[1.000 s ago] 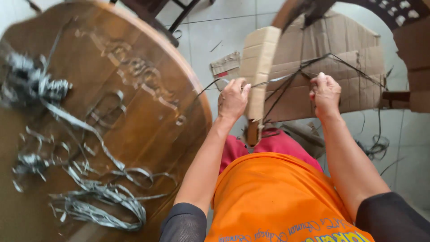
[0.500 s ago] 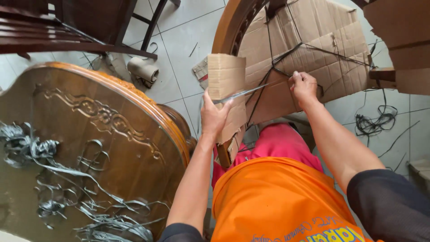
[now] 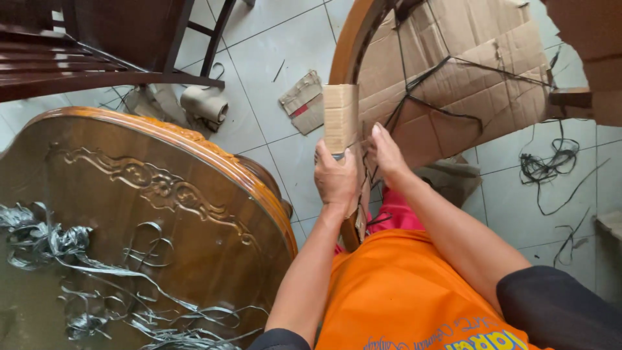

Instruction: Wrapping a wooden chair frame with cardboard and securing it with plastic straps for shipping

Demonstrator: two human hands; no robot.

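A tall narrow piece of brown cardboard [image 3: 341, 116] stands upright in front of me, wrapped around a wooden leg. My left hand [image 3: 335, 176] grips this cardboard from the left, fingers curled around it. My right hand [image 3: 387, 151] rests against its right side, fingers pointing up, touching dark strapping. Thin black strap [image 3: 421, 81] runs from there across a large flattened cardboard sheet [image 3: 466, 71] that covers a curved wooden piece [image 3: 350, 39].
A round carved wooden tabletop [image 3: 142, 214] lies at the left with several loose grey straps [image 3: 58, 246] on it. A dark wooden chair [image 3: 97, 45] stands at the top left. Tape roll [image 3: 206, 104], cardboard scraps [image 3: 303, 100] and black strap tangles [image 3: 551, 162] lie on the tiled floor.
My hands have come together on the upright cardboard; a second ago they were apart, pulling a strap taut. The view has shifted, so the table sits lower left.
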